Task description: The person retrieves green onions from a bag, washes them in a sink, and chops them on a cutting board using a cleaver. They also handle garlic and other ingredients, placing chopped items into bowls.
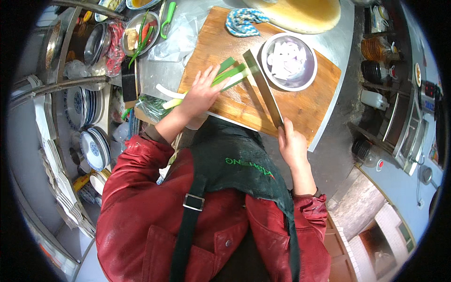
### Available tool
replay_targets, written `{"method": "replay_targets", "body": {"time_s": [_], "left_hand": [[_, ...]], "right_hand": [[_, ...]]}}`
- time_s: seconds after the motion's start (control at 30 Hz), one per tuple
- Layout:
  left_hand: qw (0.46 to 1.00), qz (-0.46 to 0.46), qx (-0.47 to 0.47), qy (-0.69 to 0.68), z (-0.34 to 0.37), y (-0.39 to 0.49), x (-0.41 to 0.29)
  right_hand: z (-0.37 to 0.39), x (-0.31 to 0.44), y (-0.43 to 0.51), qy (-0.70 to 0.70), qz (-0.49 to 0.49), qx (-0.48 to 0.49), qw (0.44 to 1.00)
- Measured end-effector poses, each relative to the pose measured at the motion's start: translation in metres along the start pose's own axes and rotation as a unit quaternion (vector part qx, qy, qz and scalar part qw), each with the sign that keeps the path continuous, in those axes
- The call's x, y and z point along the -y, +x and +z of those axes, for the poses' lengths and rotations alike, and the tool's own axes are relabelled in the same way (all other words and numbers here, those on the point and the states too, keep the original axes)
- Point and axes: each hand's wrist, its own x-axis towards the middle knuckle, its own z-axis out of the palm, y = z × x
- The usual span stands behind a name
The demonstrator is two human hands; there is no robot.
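Observation:
On the wooden cutting board (243, 102), several green onion stalks (230, 74) lie side by side with their green ends to the right. My left hand (201, 93) presses flat over them, fingers spread a little; the white ends stick out past the board's left edge. My right hand (293, 144) grips the handle of a cleaver (262, 88). Its long blade slants up across the board, just right of the stalks' cut-looking ends. Close to the blade's right side stands a metal bowl (310, 75) of chopped white pieces (287, 60), perhaps onion.
A blue-and-white cloth (243, 23) lies on the board's far edge, by a large round yellowish board (306, 14). Left are a green peeler (168, 19), a plastic bag (179, 38) and a bowl of peppers (142, 33). Plates (93, 148) fill the left shelves; bottles (375, 72) stand right.

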Motion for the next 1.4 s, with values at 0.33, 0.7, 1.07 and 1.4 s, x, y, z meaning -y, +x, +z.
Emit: {"method": "replay_targets", "body": {"time_s": [0.33, 0.7, 1.07, 1.4], "left_hand": [[0.980, -0.038, -0.063, -0.186, 0.010, 0.004, 0.013], [0.983, -0.039, -0.092, -0.155, 0.007, 0.001, 0.005], [0.981, -0.062, -0.096, -0.159, 0.011, 0.016, -0.005], [0.989, -0.047, -0.084, -0.114, 0.002, 0.019, -0.005]], "right_hand": [[0.005, 0.035, 0.048, -0.051, -0.043, 0.068, 0.995], [0.025, 0.043, 0.085, -0.104, -0.039, 0.111, 0.988], [-0.015, 0.036, 0.056, -0.072, -0.060, 0.098, 0.991], [0.020, 0.031, 0.099, -0.053, -0.037, 0.065, 0.996]]}}
